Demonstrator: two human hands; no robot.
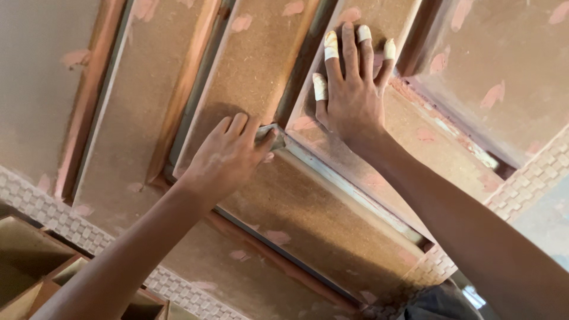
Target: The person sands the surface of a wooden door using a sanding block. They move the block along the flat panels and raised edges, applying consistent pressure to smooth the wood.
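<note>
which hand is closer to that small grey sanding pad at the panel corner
Left. The left hand presses the grey sanding pad under its fingers; the right hand, fingertips taped, lies flat on the brown panel beside it, apart.

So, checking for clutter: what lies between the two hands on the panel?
In the head view, only a raised moulding strip and bare panel separate left hand from right hand.

Fibreboard panel (pixel 332 219) matt, rough, brown; pink filler patches (pixel 277 237) dull
</note>
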